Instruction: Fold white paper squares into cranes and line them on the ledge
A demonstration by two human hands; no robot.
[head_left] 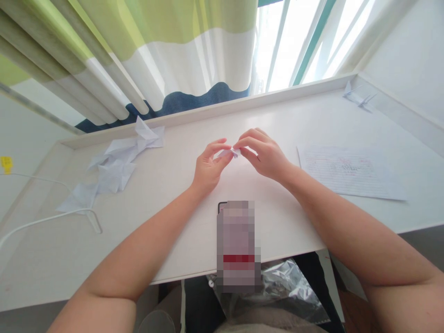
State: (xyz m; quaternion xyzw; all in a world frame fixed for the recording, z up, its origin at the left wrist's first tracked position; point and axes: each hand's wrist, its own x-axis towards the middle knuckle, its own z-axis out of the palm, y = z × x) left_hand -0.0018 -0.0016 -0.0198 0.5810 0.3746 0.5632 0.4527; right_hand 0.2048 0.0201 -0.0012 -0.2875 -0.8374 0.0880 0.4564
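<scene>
Both my hands meet over the middle of the white desk [173, 194]. Between them is a small folded piece of white paper [229, 153]. My left hand [209, 167] pinches its left side with thumb and fingers curled. My right hand [262, 153] pinches the right side, fingers bent over it. Most of the paper is hidden by my fingertips.
A phone [238, 245] lies at the desk's front edge below my hands. Several crumpled and folded white papers [114, 169] lie at the left, by a white cable [52, 217]. A lined sheet [347, 172] lies at the right; small paper cranes [359, 98] sit in the far right corner.
</scene>
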